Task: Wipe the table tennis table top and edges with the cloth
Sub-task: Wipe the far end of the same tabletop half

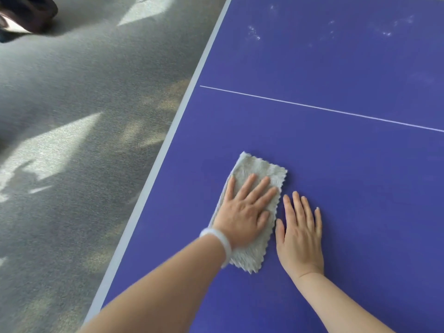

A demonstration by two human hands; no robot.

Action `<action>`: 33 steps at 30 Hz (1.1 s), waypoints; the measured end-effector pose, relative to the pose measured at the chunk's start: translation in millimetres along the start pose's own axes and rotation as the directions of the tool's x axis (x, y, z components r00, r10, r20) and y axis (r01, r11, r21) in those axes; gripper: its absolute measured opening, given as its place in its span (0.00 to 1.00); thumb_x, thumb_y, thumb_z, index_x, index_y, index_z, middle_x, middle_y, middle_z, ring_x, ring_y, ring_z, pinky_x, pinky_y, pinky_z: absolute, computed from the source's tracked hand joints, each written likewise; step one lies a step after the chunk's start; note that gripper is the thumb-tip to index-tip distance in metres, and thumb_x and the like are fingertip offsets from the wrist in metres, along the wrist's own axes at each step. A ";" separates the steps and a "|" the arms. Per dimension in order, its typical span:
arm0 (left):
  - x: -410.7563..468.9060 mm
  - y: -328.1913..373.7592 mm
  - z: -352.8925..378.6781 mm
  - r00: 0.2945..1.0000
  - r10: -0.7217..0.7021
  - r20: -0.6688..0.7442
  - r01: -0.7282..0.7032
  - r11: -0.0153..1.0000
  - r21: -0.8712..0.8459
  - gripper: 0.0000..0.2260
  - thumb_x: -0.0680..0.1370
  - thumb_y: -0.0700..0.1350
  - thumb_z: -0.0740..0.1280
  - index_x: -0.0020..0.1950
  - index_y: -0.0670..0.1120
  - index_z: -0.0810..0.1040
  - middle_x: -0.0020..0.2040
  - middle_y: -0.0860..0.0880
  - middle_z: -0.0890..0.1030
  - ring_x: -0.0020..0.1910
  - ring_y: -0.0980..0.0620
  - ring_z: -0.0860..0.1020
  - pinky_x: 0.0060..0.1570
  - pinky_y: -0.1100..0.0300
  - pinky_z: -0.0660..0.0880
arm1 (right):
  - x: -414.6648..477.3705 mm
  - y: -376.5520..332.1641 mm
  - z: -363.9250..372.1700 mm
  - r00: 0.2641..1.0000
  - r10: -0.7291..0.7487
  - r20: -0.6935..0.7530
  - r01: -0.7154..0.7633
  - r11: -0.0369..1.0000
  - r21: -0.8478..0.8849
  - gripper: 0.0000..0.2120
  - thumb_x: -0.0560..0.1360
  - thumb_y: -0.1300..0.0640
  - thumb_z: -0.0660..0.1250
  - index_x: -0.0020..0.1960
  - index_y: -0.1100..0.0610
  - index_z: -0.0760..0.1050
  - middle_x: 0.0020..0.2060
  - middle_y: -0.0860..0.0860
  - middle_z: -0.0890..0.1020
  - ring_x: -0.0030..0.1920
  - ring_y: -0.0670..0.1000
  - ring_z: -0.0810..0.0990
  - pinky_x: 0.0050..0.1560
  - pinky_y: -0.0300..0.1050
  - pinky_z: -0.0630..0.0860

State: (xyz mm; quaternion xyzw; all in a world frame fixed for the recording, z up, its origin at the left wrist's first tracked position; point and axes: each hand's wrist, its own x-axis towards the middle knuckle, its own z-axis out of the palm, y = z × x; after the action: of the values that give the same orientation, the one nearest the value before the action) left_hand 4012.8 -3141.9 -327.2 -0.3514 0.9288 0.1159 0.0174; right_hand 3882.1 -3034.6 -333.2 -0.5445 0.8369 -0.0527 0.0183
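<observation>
A folded grey fluffy cloth [254, 171] lies flat on the blue table tennis table top [348, 164], close to its pale left edge [168, 133]. My left hand [245, 212], with a white bangle on the wrist, presses flat on the cloth with straight fingers. Just to the right of the cloth, my right hand [300, 236] rests flat on the bare table top, fingers straight, touching nothing else. A thin white line [322, 108] crosses the table beyond the cloth.
Whitish dusty smudges [254, 33] mark the far part of the table top. Grey carpeted floor [84, 140] with sunlit patches runs along the table's left edge. A dark object [26, 13] sits on the floor at the top left.
</observation>
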 end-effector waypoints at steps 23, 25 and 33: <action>56.0 -49.9 -9.9 0.998 -0.025 -0.060 0.023 0.999 -0.049 0.26 0.82 0.55 0.49 0.81 0.57 0.51 0.81 0.56 0.49 0.80 0.51 0.43 0.76 0.38 0.42 | 100.9 -32.8 -13.7 0.998 0.037 -0.042 -0.028 0.979 0.202 0.23 0.80 0.57 0.60 0.74 0.61 0.70 0.74 0.58 0.69 0.74 0.61 0.69 0.73 0.63 0.63; 96.1 -84.2 -21.9 0.989 -0.126 -0.081 0.123 0.992 -0.040 0.26 0.82 0.56 0.48 0.81 0.58 0.51 0.81 0.56 0.50 0.80 0.51 0.43 0.76 0.39 0.42 | 117.0 -50.0 -4.4 0.998 0.005 0.061 -0.012 0.993 0.116 0.25 0.83 0.54 0.55 0.79 0.57 0.61 0.79 0.54 0.61 0.79 0.56 0.60 0.78 0.62 0.54; 170.4 -195.1 -50.7 0.858 -0.499 -0.121 0.491 0.867 -0.085 0.26 0.81 0.60 0.43 0.80 0.60 0.47 0.81 0.58 0.47 0.80 0.51 0.42 0.73 0.34 0.36 | 118.9 -48.8 23.6 0.998 0.008 -0.056 -0.007 1.000 0.030 0.28 0.80 0.47 0.49 0.77 0.56 0.65 0.76 0.55 0.68 0.76 0.58 0.66 0.74 0.67 0.60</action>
State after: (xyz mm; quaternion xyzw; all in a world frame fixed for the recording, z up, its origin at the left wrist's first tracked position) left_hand 4015.3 -3405.7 -336.9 -0.5857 0.8030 0.1068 -0.0271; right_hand 3880.2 -3164.4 -348.2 -0.5393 0.8383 -0.0804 0.0029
